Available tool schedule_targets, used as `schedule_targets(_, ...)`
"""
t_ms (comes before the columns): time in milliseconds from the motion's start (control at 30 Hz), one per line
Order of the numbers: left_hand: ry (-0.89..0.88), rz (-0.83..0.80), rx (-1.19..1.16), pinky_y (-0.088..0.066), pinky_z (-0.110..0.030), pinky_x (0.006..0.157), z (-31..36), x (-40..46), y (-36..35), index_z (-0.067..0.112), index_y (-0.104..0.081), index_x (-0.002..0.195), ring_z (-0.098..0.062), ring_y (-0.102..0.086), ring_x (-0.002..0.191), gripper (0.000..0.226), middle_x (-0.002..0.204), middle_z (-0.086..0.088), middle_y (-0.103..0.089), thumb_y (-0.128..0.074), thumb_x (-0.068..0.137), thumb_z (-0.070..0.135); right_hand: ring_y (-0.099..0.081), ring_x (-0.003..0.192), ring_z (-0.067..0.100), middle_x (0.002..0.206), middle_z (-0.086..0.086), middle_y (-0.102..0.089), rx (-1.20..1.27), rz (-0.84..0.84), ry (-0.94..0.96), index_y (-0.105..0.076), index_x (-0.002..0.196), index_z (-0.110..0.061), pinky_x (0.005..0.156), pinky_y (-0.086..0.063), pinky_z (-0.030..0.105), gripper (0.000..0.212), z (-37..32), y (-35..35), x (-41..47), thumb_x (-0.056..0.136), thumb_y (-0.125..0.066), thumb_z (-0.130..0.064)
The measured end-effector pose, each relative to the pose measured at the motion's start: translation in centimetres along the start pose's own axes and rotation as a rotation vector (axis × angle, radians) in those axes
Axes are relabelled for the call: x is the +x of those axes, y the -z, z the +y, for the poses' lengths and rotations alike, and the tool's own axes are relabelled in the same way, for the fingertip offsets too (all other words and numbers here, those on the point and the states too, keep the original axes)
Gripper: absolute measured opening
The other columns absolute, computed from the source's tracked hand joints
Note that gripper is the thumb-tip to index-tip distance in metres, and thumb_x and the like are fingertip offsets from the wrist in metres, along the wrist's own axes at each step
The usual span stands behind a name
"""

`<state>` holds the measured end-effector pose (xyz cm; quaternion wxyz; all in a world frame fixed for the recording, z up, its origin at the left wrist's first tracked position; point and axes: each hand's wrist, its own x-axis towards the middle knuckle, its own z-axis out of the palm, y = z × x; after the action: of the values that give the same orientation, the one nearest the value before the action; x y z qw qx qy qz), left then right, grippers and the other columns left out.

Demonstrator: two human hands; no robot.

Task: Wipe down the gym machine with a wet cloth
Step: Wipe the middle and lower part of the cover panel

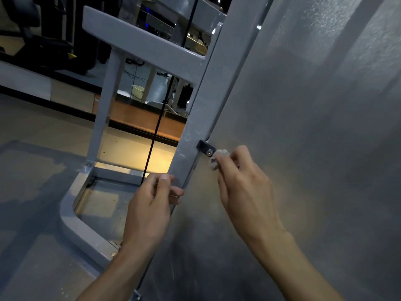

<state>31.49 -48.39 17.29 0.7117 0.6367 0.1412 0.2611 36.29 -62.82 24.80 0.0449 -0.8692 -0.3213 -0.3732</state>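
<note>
Head view: right hand [239,183] pinching bunched cloth [218,158], wiping beside black bracket [205,147]; left hand [152,205] gripping machine post [196,118]; wiping midway, much panel [314,148] seemingly remaining.

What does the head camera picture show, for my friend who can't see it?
The right hand presses a small balled cloth against a grey machine panel, beside a black bracket. The left hand grips the edge of the grey frame, near a black cable.
</note>
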Motion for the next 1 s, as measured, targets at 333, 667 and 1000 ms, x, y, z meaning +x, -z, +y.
schedule_targets(333,-0.003,0.000,-0.002,-0.054,-0.039,0.082,-0.1,0.1,0.0,0.029,-0.066,0.102,-0.004,-0.071,0.078,0.028,0.083,0.010,-0.076,-0.040,0.107,0.039,-0.047,0.060,0.015,0.095,0.000,-0.048,0.157,0.144,-0.107,-0.068,0.110,-0.014,0.051,-0.040,0.027,0.016,-0.6,0.7,0.8,0.096,-0.062,-0.007)
schedule_targets(667,-0.008,-0.012,-0.010,-0.051,-0.033,0.075,-0.2,0.1,-0.2,0.028,-0.067,0.104,-0.004,-0.070,0.077,0.029,0.083,0.009,-0.076,-0.040,0.107,0.039,-0.048,0.063,0.020,0.098,-0.001,-0.042,0.040,-0.048,0.028,-0.059,0.098,-0.015,0.052,-0.052,0.043,0.006,-2.1,1.2,4.0,0.101,-0.056,-0.018)
schedule_targets(1000,-0.005,-0.009,-0.010,-0.049,-0.032,0.075,-0.2,0.4,0.2,0.028,-0.067,0.103,-0.007,-0.071,0.080,0.030,0.085,0.008,-0.076,-0.040,0.107,0.040,-0.047,0.063,0.016,0.094,-0.001,-0.044,0.003,-0.014,0.023,-0.059,0.097,-0.016,0.046,-0.049,0.036,0.012,-2.5,0.8,3.7,0.093,-0.069,-0.010)
